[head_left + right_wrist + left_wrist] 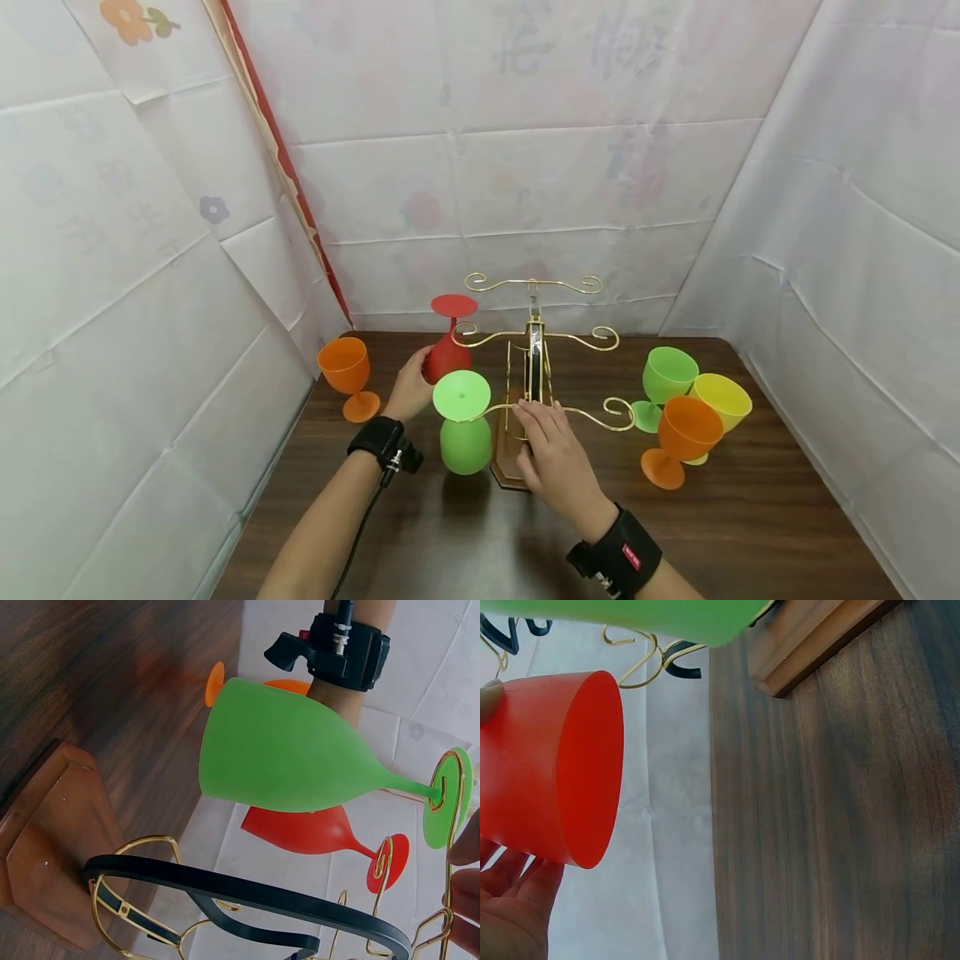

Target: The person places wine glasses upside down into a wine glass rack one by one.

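My left hand [411, 387] grips the bowl of a red goblet [450, 358], which is upside down with its foot uppermost. Its stem is at the curled left end of the middle arm of a gold wire goblet rack [535, 358]. A green goblet [465, 446] hangs inverted by its foot from the rack's front left arm, above the table. My right hand [558, 458] holds the rack's front arm near the centre post, and its fingertips [466, 889] are at the wire in the right wrist view. In the left wrist view, the red goblet's open mouth [592, 772] shows.
An orange goblet [345, 367] stands upright at the far left. On the right stand a green goblet [670, 375], a yellow goblet [723, 400] and another orange goblet [688, 429], close together. The rack's wooden base [510, 462] rests on the dark table [750, 533]; white cloth [525, 183] hangs around it.
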Demonstrator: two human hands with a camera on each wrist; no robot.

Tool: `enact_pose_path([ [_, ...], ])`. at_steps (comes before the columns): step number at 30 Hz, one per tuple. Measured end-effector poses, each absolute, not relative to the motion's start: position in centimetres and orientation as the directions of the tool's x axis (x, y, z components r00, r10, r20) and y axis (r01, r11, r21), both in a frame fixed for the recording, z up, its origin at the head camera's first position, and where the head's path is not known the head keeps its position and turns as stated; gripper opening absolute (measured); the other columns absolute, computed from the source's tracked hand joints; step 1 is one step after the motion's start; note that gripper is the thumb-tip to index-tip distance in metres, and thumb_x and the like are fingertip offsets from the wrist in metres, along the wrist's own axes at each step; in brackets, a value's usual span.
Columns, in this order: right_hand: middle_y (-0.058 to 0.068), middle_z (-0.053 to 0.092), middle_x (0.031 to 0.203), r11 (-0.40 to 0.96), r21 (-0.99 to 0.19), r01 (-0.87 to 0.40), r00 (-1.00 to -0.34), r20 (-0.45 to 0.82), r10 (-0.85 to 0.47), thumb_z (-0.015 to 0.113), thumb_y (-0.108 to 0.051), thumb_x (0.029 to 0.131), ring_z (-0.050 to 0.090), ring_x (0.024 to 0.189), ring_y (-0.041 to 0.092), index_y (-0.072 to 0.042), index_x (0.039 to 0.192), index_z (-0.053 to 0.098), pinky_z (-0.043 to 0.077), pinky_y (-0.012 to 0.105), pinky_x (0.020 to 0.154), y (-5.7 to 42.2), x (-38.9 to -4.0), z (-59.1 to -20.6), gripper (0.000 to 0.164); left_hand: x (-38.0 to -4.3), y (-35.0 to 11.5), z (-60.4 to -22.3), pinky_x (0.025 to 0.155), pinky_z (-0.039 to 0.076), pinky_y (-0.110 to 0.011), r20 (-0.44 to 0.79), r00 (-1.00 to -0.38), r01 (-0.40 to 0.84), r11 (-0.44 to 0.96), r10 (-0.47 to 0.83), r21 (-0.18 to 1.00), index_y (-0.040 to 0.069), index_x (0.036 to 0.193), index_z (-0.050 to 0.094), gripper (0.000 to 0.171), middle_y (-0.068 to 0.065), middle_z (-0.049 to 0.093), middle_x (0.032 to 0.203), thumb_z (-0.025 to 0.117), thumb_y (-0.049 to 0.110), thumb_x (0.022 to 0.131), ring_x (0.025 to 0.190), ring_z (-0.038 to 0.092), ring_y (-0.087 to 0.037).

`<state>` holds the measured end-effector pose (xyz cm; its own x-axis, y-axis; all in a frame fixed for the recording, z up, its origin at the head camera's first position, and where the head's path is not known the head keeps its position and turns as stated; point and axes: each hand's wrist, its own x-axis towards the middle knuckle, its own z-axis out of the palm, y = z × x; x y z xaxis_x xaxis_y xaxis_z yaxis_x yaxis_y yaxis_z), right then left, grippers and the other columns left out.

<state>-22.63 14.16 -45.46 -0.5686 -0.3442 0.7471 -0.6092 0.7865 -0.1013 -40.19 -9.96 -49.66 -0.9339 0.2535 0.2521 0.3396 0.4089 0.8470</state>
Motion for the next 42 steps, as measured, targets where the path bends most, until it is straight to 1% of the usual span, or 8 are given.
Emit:
enact_pose_path([
  [5,0.016,0.056,0.121,0.785,-0.106,-0.611,-0.565,0.752,-0.339,0.063,0.000,0.073,0.052,0.112,0.030,0.003,0.121,0.057,0.039,0.055,0.098,14.1,-22.6,-45.5,0.049,-40.6,-9.5,-49.8,0.098,0.043,-0.047,0.294,-0.916,0.388,0.410,0.274,0.825,-0.002,0.138,0.037,0.070,-0.021,0.045,0.133,0.073,0.006,0.079,0.120,0.047,-0.035],
  [11,0.017,0.056,0.121,0.787,-0.108,-0.607,-0.568,0.752,-0.335,0.063,0.000,0.072,0.053,0.112,0.030,0.003,0.122,0.056,0.039,0.055,0.098,14.0,-22.6,-45.8,0.050,-40.7,-9.2,-50.5,0.098,0.042,-0.047,0.306,-0.899,0.418,0.407,0.312,0.813,-0.001,0.138,0.039,0.068,-0.020,0.047,0.131,0.073,0.011,0.081,0.118,0.048,-0.033],
  [18,0.016,0.057,0.121,0.788,-0.108,-0.606,-0.574,0.745,-0.340,0.061,-0.001,0.072,0.053,0.112,0.030,0.003,0.121,0.057,0.039,0.055,0.098,13.9,-22.4,-45.7,0.049,-40.6,-9.0,-51.0,0.095,0.043,-0.048,0.338,-0.872,0.465,0.383,0.355,0.798,-0.001,0.139,0.038,0.066,-0.019,0.047,0.130,0.071,0.011,0.083,0.116,0.049,-0.032],
  [24,0.016,0.057,0.121,0.791,-0.098,-0.604,-0.572,0.744,-0.345,0.059,-0.003,0.074,0.053,0.112,0.029,0.002,0.122,0.057,0.038,0.052,0.100,13.8,-22.4,-45.7,0.048,-40.3,-9.1,-50.8,0.097,0.041,-0.051,0.348,-0.846,0.494,0.350,0.404,0.796,-0.002,0.140,0.036,0.072,-0.019,0.048,0.130,0.074,0.012,0.081,0.118,0.047,-0.033],
  [28,0.016,0.057,0.121,0.792,-0.094,-0.603,-0.568,0.747,-0.345,0.059,-0.003,0.074,0.053,0.112,0.029,0.002,0.121,0.057,0.038,0.053,0.099,13.9,-22.5,-45.7,0.047,-40.0,-9.1,-50.7,0.098,0.039,-0.053,0.348,-0.834,0.502,0.328,0.428,0.800,-0.003,0.141,0.034,0.076,-0.020,0.047,0.131,0.076,0.013,0.079,0.121,0.045,-0.034],
  [32,0.016,0.056,0.121,0.792,-0.094,-0.604,-0.568,0.747,-0.345,0.058,-0.003,0.075,0.053,0.112,0.029,0.003,0.121,0.057,0.039,0.054,0.098,13.9,-22.5,-45.7,0.047,-39.9,-9.1,-50.8,0.099,0.038,-0.053,0.353,-0.829,0.511,0.328,0.435,0.795,-0.002,0.142,0.033,0.077,-0.019,0.046,0.133,0.076,0.014,0.080,0.123,0.044,-0.033],
  [37,0.016,0.056,0.121,0.794,-0.093,-0.601,-0.569,0.747,-0.344,0.058,-0.002,0.075,0.053,0.112,0.029,0.003,0.121,0.057,0.039,0.055,0.098,14.0,-22.5,-45.6,0.047,-39.9,-9.0,-50.9,0.097,0.041,-0.050,0.350,-0.829,0.505,0.317,0.435,0.803,0.003,0.142,0.035,0.074,-0.016,0.047,0.133,0.075,0.018,0.081,0.122,0.046,-0.030],
  [42,0.016,0.056,0.120,0.796,-0.088,-0.598,-0.571,0.744,-0.347,0.060,-0.002,0.074,0.053,0.112,0.029,0.003,0.121,0.057,0.039,0.055,0.098,14.1,-22.5,-45.5,0.047,-39.8,-9.1,-51.0,0.097,0.041,-0.050,0.342,-0.838,0.481,0.280,0.425,0.831,0.004,0.142,0.036,0.071,-0.015,0.047,0.133,0.073,0.020,0.083,0.122,0.045,-0.030],
])
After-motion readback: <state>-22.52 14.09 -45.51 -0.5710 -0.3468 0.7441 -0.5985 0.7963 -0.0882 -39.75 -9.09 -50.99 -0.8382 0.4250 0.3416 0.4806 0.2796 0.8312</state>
